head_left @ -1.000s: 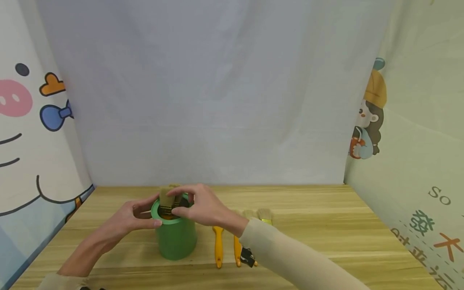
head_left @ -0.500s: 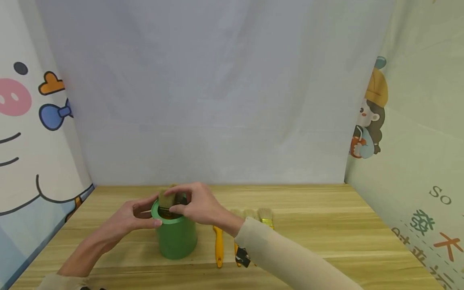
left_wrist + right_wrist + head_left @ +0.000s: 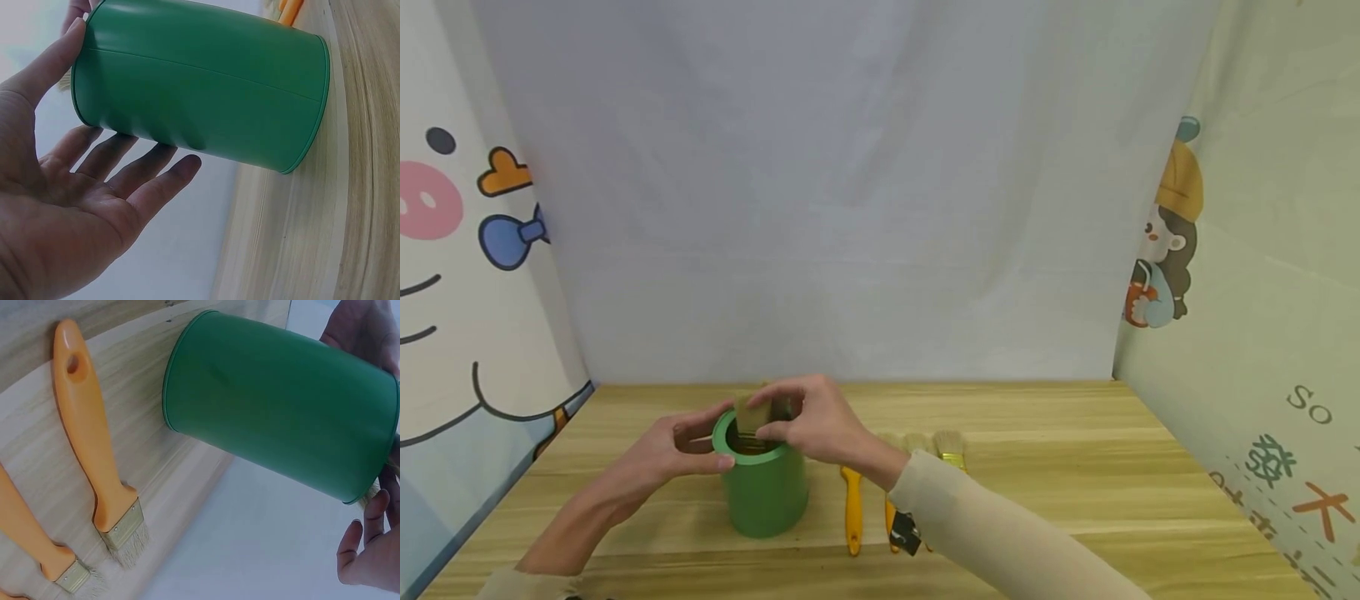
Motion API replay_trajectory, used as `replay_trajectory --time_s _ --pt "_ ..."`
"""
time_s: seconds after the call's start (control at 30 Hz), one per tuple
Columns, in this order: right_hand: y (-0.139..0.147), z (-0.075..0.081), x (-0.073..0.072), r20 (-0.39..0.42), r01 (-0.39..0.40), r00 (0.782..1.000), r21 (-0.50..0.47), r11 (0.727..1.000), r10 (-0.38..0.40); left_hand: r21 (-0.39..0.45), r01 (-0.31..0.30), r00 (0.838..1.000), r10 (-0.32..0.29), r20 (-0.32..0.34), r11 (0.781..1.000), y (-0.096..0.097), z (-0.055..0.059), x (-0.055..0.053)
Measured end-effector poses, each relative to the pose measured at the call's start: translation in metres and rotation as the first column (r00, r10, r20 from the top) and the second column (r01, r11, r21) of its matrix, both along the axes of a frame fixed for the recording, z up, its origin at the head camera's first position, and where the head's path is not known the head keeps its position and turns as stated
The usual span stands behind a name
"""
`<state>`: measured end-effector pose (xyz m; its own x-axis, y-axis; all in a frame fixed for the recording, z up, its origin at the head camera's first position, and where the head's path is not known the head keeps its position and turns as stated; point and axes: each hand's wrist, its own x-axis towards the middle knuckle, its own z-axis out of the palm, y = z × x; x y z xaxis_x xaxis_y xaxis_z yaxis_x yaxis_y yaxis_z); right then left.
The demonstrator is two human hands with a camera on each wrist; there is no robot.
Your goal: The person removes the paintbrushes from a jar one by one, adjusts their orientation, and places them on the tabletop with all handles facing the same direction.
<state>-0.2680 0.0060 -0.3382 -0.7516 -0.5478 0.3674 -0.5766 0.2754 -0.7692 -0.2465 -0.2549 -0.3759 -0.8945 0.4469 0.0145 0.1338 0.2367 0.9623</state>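
Note:
A green cylindrical can (image 3: 767,496) stands upright on the table, its mouth facing up. My left hand (image 3: 673,446) holds it near the rim, thumb at the front edge and fingers along the side, as the left wrist view of the can (image 3: 200,81) shows. My right hand (image 3: 823,425) is over the opening and pinches a paintbrush (image 3: 747,419) by its bristle end. That brush points bristles up, with its lower part hidden inside the can. Dark shapes behind the right fingers in the mouth are too covered to tell.
Right of the can, several orange-handled paintbrushes lie side by side, among them one brush (image 3: 87,419) nearest the can and another brush (image 3: 31,531) beside it. My right sleeve (image 3: 992,521) covers part of them. A grey-white cloth (image 3: 850,208) hangs behind the table.
The paintbrush in my right hand has sunk slightly into the can and shifted a little. My left hand and the can have stayed in place.

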Motion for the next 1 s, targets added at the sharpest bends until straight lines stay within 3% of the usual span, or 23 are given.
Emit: replay_trajectory --time_s 0.23,0.7,1.0 --pt "0.002 0.008 -0.003 -0.022 0.015 1.0 -0.042 0.999 -0.016 -0.006 -0.006 1.0 0.006 -0.025 1.0 0.001 0.001 0.001" --pt "0.017 0.032 -0.009 -0.103 -0.037 0.994 -0.108 0.993 0.026 -0.009 0.001 1.0 -0.002 -0.021 1.0 0.002 -0.001 0.002" --pt "0.023 0.048 -0.01 -0.052 -0.057 0.997 -0.171 0.984 0.049 -0.008 -0.003 1.0 0.003 -0.027 1.0 0.003 0.0 0.002"
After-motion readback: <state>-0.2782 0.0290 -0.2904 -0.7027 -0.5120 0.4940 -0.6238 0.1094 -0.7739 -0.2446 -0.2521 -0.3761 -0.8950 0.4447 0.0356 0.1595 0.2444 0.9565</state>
